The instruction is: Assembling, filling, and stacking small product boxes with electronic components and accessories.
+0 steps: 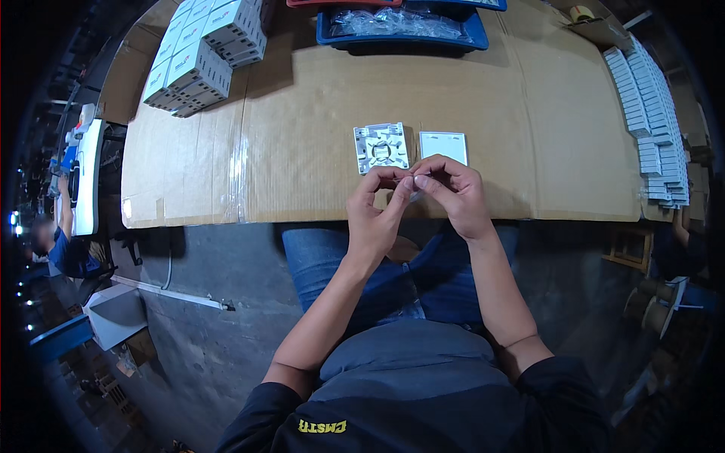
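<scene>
Noted at the bench (pixel 302 155), topped with brown cardboard: the left hand (pixel 371 215) and right hand (pixel 463 198) meet, thumb and forefinger pinched on each, the grip closed on a small, thin, translucent piece (pixel 415 195), its exact form too small to tell. Just beyond the grip, slightly left, lies a square white plastic casing (pixel 381 151) with a round centre; just beyond, rightward, a flat square white panel (pixel 444 146). Well beyond sits a blue plastic bin (pixel 477 34) holding clear plastic.

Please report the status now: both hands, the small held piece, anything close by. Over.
Left hand, right hand: both pinching, close together. Small clear piece between them, partly hidden. Just beyond, on cardboard: square base, white panel.
</scene>
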A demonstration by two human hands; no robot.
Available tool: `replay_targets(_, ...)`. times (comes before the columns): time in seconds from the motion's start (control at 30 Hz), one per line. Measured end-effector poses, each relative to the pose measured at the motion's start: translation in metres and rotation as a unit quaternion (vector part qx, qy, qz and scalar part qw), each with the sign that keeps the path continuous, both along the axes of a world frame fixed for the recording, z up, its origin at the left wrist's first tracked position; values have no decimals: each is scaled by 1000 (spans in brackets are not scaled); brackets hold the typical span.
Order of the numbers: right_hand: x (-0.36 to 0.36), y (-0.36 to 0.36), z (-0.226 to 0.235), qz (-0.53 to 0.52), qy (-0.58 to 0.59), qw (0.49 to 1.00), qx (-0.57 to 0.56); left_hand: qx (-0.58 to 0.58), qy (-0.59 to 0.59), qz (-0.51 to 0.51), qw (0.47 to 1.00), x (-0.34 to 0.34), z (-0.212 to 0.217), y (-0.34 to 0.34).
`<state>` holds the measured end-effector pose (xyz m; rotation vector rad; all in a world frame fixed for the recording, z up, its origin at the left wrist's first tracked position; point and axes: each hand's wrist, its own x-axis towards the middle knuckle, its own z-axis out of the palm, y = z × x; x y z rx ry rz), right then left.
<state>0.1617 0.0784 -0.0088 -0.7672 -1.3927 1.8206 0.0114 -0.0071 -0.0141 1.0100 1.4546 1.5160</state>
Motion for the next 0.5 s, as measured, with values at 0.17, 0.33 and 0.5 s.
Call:
replay_targets(0.17, 3, 2, 4, 8, 37, 996, 75, -3, -142, 21, 990, -2, -4, 4)
replay_targets(0.33, 6, 3, 13, 40, 65, 994, 77, -188, -334, -104, 918, -19, -5, 3)
replay_targets(0.5, 15, 10, 13, 61, 20, 985, 158, -146, -348, -91, 921, -16, 4, 3)
